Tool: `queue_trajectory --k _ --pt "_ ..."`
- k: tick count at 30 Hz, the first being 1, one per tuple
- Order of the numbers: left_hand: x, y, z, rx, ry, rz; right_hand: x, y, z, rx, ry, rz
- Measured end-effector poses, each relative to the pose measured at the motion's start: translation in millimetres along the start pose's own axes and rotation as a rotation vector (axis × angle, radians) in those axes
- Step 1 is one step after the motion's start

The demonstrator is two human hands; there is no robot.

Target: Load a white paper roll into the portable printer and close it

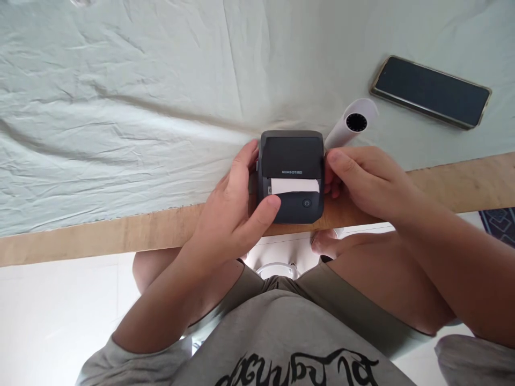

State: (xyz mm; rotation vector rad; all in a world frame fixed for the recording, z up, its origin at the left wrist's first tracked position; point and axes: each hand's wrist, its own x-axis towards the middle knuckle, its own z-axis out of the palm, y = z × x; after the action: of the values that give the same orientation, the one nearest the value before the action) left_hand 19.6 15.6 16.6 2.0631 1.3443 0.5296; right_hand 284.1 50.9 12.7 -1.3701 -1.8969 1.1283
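Note:
A small black label printer (293, 155) marked NIIMBOT sits at the table's front edge, a strip of white label paper (295, 186) sticking out of its slot. My left hand (237, 203) wraps round its left side, the thumb resting on the front by the paper strip. At the right side, my right hand (362, 177) has its fingers curled against the printer's edge, thumb on top; the fingertips are partly hidden. Just beyond that hand lies a white paper roll or tube (341, 126) with a dark opening at its end; its near end is hidden behind the right hand.
A smartphone (432, 91) with a dark screen lies in a clear case at the far right. A wrinkled pale green cloth (161, 69) covers the table, leaving a strip of bare wooden edge (100, 233). My legs are below it.

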Motion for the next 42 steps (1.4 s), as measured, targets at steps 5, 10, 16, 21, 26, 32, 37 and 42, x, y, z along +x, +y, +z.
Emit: queue_trajectory --k 5,10,16,21,26,32,37,42 --pt "-2.4 3.6 -3.8 0.035 -0.04 -0.048 -4.6 -7.0 -0.4 -0.057 0.017 0.1" --pt "-6.0 -8.7 4.1 0.133 -0.029 -0.016 -5.9 -4.9 -2.1 -0.22 0.001 0.095" --pt "-10.8 -13.4 5.7 0.201 -0.008 0.015 -5.1 -6.6 -0.3 -0.277 -0.007 0.154" --pt "-11.1 -12.0 2.3 0.21 0.002 -0.006 -1.2 -9.7 -0.6 -0.369 -0.028 0.197" --pt "-8.4 -17.8 6.9 0.222 0.011 0.044 -0.6 -4.7 -3.0 -0.396 -0.056 0.138" --pt "-9.9 -18.0 8.8 0.226 0.038 0.066 -0.8 -7.8 -1.7 -0.431 -0.066 0.167" --pt "-8.5 -14.3 3.4 0.229 0.079 0.074 3.8 -17.7 1.6 -0.53 -0.072 0.251" --pt "-4.4 -21.2 5.2 0.311 0.131 0.166 3.2 -12.9 2.8 -0.544 -0.055 0.238"
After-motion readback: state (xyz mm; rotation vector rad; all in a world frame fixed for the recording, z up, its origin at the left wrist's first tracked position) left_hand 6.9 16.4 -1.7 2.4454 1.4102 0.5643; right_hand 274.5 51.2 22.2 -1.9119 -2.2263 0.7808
